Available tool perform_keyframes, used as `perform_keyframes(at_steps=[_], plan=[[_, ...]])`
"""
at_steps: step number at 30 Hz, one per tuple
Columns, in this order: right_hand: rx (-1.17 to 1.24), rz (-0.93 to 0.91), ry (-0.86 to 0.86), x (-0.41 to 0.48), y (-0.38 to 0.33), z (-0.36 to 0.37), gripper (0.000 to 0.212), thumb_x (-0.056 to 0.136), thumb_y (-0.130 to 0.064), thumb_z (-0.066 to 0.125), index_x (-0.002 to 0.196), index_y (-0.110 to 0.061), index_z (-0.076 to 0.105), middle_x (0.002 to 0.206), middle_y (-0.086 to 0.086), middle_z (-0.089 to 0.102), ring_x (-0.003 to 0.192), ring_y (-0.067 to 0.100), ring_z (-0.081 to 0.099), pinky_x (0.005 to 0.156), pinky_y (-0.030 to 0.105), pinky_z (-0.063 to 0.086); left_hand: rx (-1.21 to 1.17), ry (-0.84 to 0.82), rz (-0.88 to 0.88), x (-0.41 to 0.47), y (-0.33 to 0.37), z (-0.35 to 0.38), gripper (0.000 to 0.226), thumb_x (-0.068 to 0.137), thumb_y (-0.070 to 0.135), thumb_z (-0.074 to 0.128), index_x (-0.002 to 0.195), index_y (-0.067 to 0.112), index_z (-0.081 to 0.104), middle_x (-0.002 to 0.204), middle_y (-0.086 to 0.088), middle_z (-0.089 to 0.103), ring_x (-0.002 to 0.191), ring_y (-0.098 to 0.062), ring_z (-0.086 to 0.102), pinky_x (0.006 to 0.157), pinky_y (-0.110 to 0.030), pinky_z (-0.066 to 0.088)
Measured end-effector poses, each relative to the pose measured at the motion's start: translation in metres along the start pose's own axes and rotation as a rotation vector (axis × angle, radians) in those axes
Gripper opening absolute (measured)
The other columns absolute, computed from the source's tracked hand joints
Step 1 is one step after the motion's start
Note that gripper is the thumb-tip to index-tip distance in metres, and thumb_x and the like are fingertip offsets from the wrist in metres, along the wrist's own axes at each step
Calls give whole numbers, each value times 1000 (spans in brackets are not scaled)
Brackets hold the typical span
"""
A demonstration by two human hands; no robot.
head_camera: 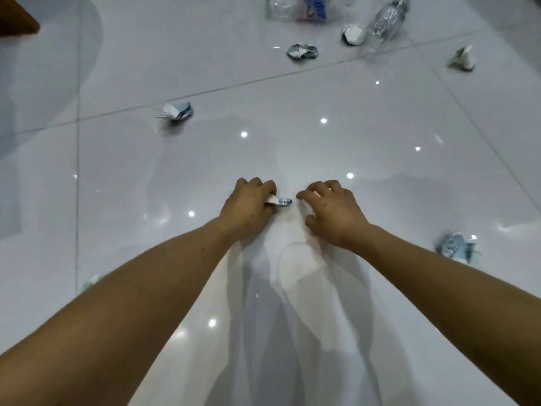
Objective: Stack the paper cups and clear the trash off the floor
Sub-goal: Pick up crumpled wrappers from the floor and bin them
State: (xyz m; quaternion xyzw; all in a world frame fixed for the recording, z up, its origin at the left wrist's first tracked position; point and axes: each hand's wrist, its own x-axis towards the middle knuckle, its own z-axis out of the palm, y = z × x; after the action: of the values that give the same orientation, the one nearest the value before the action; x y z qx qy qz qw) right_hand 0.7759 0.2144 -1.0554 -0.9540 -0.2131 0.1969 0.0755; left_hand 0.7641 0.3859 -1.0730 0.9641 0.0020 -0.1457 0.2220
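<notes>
Left hand (pixel 248 205) pinches a crumpled scrap (pixel 283 201) at the bag (pixel 292 303) rim; right hand (pixel 333 213) beside it grips the rim, apparently spreading the mouth.

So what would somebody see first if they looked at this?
In the middle, the left hand pinches a crumpled paper scrap at the mouth of a thin white bag, with the right hand beside it. More crumpled scraps lie scattered over the shiny white floor, and a clear plastic bottle lies at the top right.
</notes>
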Motion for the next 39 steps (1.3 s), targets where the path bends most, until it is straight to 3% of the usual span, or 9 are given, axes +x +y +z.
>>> perform_keyframes(at_steps=[4,12,16,20,24,28,33,36,39], plan=[[-26,136,30,-25,44,-10,46,91,-22,44,136,-26,37,145,-2,34,136,25,21,112,42,14,13,-43,210,22,52,10,28,88,16,44,115,18,54,110,-5,56,104,-26,45,72,-30,37],[129,623,-106,-114,130,3,69,82,-34,59,139,-35,20,152,-4,6,137,37,7,107,56,23,1,-3,416,24,148,58,24,87,15,47,110,15,54,106,-4,56,101,-23,44,64,-29,30],[305,713,-147,-138,148,13,61,85,-22,55,138,-25,24,148,7,9,130,40,19,105,41,29,46,-22,492,21,166,67,24,86,15,47,110,15,54,107,-2,57,101,-22,45,62,-29,28],[296,570,28,-133,145,13,32,88,-6,45,119,-11,49,134,11,33,114,33,37,88,29,37,49,-13,467,17,161,60,24,87,17,47,110,17,54,105,-3,57,98,-22,48,64,-29,31],[270,339,137,-83,107,3,31,84,-10,53,115,-14,54,132,7,38,115,29,38,83,33,44,58,37,330,4,123,26,26,90,21,46,114,17,51,106,-4,58,96,-24,51,67,-29,35],[329,157,242,-18,41,-18,36,84,-5,50,119,-13,53,133,8,37,116,31,37,81,31,41,142,156,27,-55,27,-49,25,89,21,48,112,16,52,105,-5,59,95,-28,53,68,-30,36],[349,-212,114,0,-102,-2,34,85,-5,50,118,-13,53,134,7,38,116,29,38,81,30,43,120,338,-275,-162,-40,-108,25,88,20,49,112,16,52,102,-4,59,81,-21,45,69,-29,35],[286,-448,59,-12,-167,9,34,86,-6,51,119,-15,53,134,5,39,116,27,39,85,39,49,111,452,-371,-203,-61,-119,22,87,19,50,109,14,53,101,-6,59,81,-22,47,69,-30,34],[240,-520,98,-19,-192,6,35,86,-7,51,120,-17,52,133,5,39,115,27,40,86,41,49,109,600,-406,-220,-75,-121,21,87,18,49,106,12,53,100,-8,58,84,-26,49,69,-31,35]])
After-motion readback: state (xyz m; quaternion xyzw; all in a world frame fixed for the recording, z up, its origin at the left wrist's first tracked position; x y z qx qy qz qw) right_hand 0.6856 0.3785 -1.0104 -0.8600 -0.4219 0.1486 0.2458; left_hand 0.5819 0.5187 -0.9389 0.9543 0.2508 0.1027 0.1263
